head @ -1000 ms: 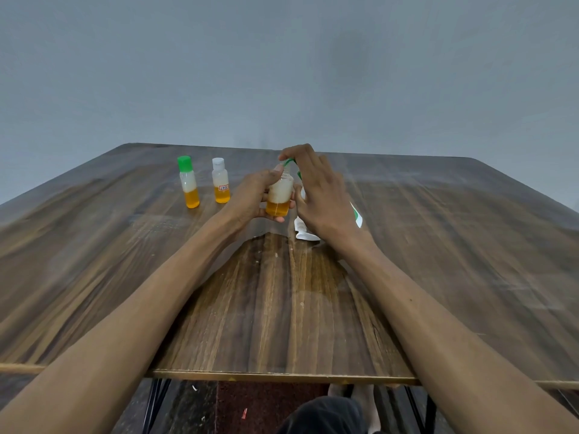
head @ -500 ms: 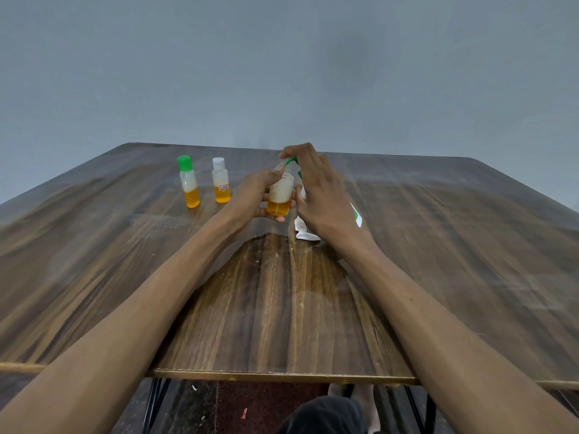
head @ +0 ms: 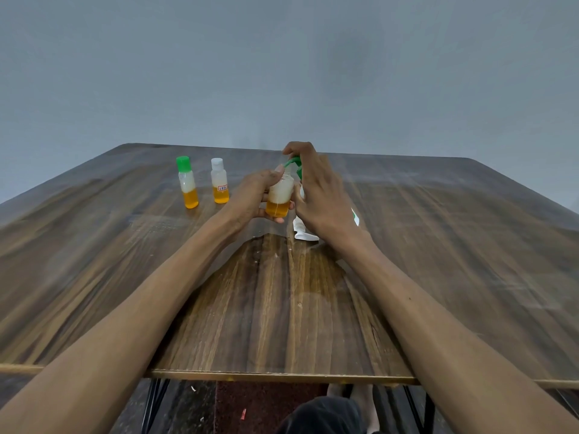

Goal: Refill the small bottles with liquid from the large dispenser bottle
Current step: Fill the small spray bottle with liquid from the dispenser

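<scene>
Grey wall behind our wooden table (head: 438,277). Our left hand (head: 250,198) grips an open bottle (head: 279,197) under the green pump (head: 294,166); our right hand (head: 319,195) curls over the dispenser (head: 302,230), mostly hidden. Two capped bottles (head: 219,186) stand left.

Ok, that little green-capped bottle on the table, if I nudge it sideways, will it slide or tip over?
The green-capped bottle looks tall and narrow with a small base, so a push near the cap would probably tip it. Its orange liquid fills only the lower part, which likely steadies it against a low nudge. Once down, its round body may roll on the smooth table.
</scene>
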